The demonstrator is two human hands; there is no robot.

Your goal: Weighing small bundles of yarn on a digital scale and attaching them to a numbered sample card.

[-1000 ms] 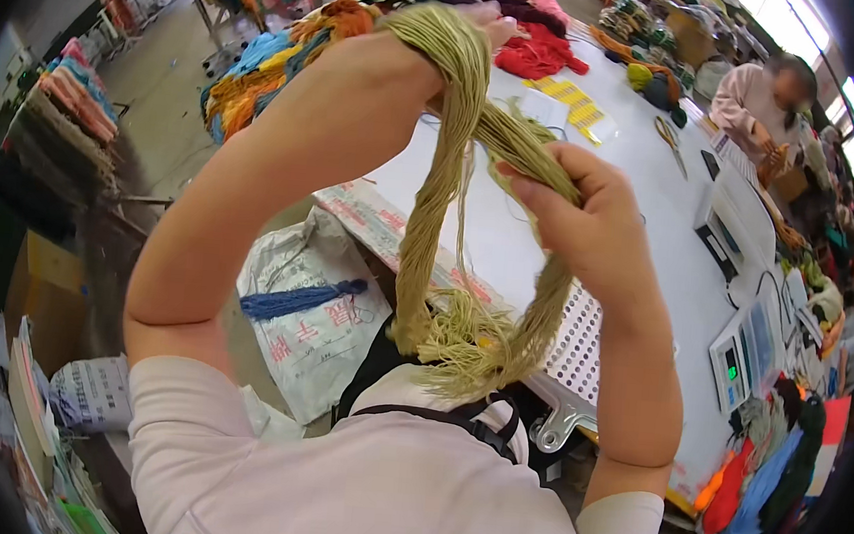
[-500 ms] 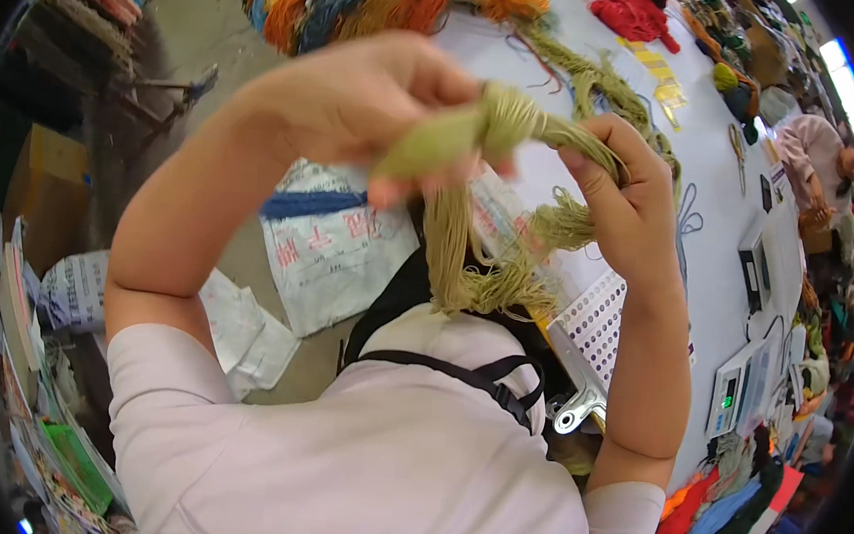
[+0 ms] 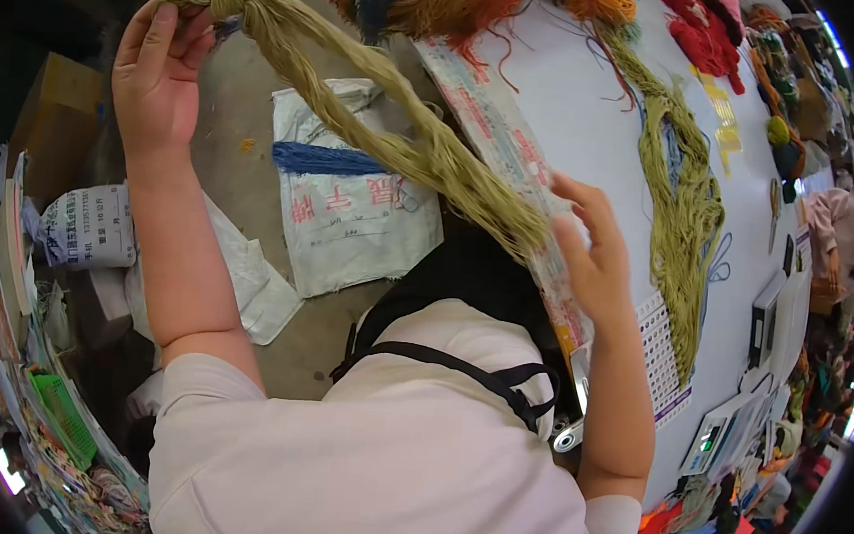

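Note:
A long olive-green yarn hank [image 3: 387, 138] with a knot near its upper end stretches slantwise in front of me. My left hand [image 3: 165, 61], raised at the upper left, is closed around the end just beyond the knot. Its loose lower end hangs near my right hand [image 3: 594, 245], which is held over the table edge with its fingers apart. No yarn shows between those fingers. More olive-green yarn [image 3: 682, 207] lies spread along the white table [image 3: 570, 108], with some blue strands in it.
Orange, rust and blue yarn [image 3: 458, 3] lies at the table's far end, red yarn [image 3: 704, 38] beside it. A dotted card [image 3: 657, 345] and a digital scale [image 3: 709, 440] are on the right. White sacks [image 3: 330, 229] lie on the floor. A person [image 3: 836, 234] sits across the table.
My left hand has carried the knotted end up and left, stretching the hank out. My right hand has let go of it and moved lower. The yarn on the table shows more fully.

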